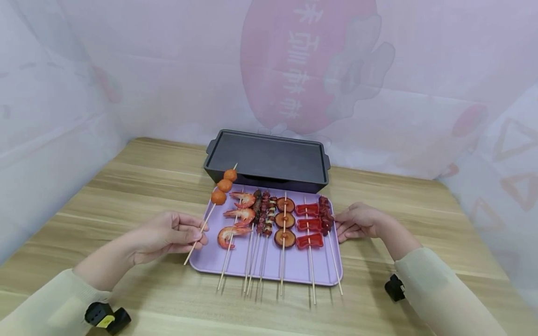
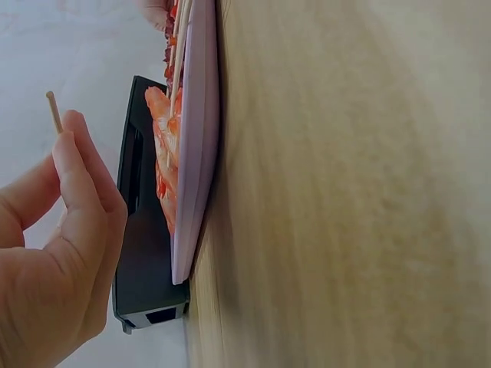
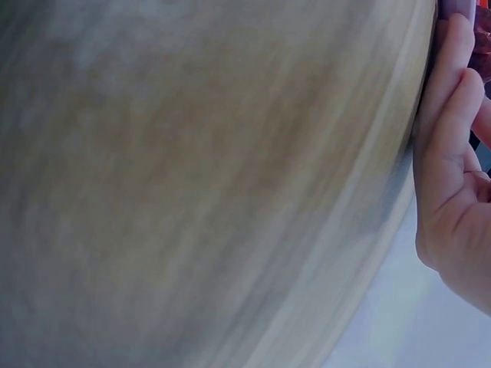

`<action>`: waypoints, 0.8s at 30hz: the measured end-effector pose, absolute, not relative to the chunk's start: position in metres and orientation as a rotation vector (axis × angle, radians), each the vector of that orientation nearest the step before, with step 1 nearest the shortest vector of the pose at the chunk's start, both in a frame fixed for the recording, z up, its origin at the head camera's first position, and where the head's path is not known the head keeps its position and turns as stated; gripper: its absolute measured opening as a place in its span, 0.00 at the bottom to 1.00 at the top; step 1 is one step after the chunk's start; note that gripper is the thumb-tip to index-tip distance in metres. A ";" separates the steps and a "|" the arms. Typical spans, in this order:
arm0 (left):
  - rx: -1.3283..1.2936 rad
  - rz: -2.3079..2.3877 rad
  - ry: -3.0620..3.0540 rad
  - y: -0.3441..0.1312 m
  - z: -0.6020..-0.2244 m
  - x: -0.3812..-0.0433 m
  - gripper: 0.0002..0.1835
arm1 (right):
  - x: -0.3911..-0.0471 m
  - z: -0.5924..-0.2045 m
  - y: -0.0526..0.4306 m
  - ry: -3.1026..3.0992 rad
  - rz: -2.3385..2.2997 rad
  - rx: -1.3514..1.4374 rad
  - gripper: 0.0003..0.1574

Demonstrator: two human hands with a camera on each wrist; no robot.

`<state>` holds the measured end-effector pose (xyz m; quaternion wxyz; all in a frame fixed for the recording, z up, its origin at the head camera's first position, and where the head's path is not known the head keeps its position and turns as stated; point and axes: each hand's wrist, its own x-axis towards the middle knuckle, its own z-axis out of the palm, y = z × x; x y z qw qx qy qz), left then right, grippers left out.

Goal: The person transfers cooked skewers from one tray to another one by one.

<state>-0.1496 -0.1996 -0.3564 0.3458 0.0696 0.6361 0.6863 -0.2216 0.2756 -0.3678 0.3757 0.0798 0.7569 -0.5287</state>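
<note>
Between thumb and fingers my left hand [image 1: 176,233] pinches the stick of a skewer of orange balls [image 1: 224,185], tilted over the left edge of a purple tray [image 1: 296,270]. In the left wrist view, only a stick end [image 2: 54,111] shows above the fingertips. My right hand [image 1: 361,221] holds the tray's right rim, its thumb near the top edge; part of its grip is hidden. On the tray lie a shrimp skewer [image 1: 244,216], several thin meat skewers [image 1: 262,214], a mushroom skewer [image 1: 285,220], a red-piece skewer [image 1: 309,225] and a dark red meat skewer [image 1: 325,212].
Directly behind the tray stands a black rectangular grill [image 1: 269,156] with side handles. Skewer sticks overhang the tray's front edge onto the wooden table [image 1: 168,303]. Pale printed cloth [image 1: 176,70] encloses the back and sides.
</note>
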 end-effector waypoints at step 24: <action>0.305 1.689 1.615 -0.219 -0.370 -0.132 0.13 | -0.221 -0.366 0.274 1.937 -1.356 0.218 0.18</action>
